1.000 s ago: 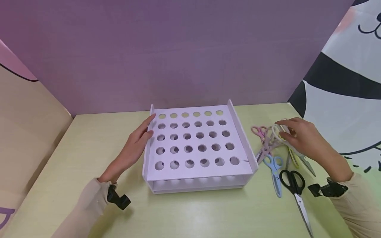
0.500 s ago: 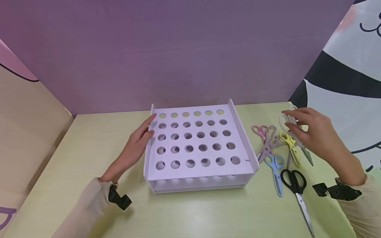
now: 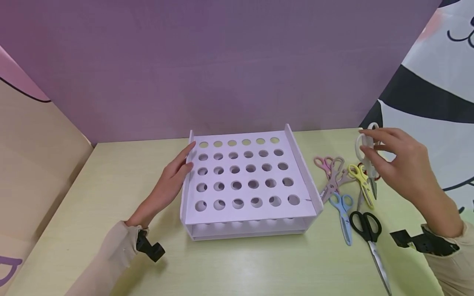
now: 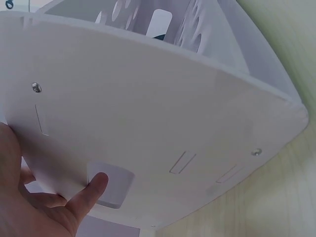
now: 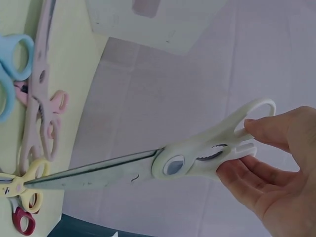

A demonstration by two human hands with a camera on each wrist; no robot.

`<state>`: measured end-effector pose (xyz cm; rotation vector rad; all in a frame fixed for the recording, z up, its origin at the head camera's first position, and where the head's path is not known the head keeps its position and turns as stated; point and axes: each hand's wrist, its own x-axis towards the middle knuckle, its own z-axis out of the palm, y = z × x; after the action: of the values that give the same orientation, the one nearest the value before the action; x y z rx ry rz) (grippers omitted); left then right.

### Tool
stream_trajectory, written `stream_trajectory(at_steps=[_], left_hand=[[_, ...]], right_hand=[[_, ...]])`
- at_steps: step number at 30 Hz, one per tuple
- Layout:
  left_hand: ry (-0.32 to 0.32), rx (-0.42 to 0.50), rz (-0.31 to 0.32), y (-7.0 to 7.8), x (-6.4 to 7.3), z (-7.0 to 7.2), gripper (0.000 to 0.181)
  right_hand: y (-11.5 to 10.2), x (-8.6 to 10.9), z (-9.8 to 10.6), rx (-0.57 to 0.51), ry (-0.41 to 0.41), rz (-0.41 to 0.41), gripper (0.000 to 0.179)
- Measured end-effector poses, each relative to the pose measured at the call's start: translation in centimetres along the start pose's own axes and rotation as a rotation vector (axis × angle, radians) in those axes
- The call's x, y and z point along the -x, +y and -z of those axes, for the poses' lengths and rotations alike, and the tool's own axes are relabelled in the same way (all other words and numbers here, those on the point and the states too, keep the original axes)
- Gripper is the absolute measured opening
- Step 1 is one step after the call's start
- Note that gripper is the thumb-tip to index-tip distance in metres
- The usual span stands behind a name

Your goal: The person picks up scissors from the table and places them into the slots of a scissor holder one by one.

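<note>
A white rack with rows of round holes stands tilted on the table. My left hand holds its left side panel; in the left wrist view the thumb presses at the panel's cut-out. White-handled kitchen scissors hang, points down, from my right hand, which pinches the handle loops between thumb and fingers. Below them, right of the rack, lie yellow scissors, mauve scissors, pink scissors and blue scissors. Black-handled scissors lie nearest the front.
Red handle loops show beside the yellow scissors in the right wrist view. A purple wall rises behind the table. At the right is a printed panel with a cartoon animal.
My right hand has lifted the white-handled scissors up and to the right, off the pile, and turned them nearly upright. The yellow scissors are now uncovered. My left hand stays at the rack.
</note>
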<state>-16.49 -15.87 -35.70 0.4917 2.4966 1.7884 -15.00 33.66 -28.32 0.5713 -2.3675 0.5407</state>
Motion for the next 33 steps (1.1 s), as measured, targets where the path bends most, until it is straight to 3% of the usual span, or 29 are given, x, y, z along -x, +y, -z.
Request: stream_trajectory(at_steps=[7, 17, 23, 33], left_hand=[[-0.008, 0.011, -0.002, 0.2, 0.3, 0.1, 0.053], [-0.012, -0.027, 0.016, 0.4, 0.3, 0.5, 0.053], [-0.001, -0.032, 0.019, 0.5, 0.3, 0.5, 0.053], [0.011, -0.062, 0.005, 0.3, -0.1, 0.0, 0.052]], right_hand=[[-1.3, -0.3, 0.5, -0.008, 0.054, 0.011, 0.049], [-3.7, -1.8, 1.5, -0.116, 0.181, -0.01, 0.05], [-4.5, -2.5, 1.9, -0.178, 0.182, -0.006, 0.05], [-5.5, -3.8, 2.4, -0.158, 0.197, 0.054, 0.043]])
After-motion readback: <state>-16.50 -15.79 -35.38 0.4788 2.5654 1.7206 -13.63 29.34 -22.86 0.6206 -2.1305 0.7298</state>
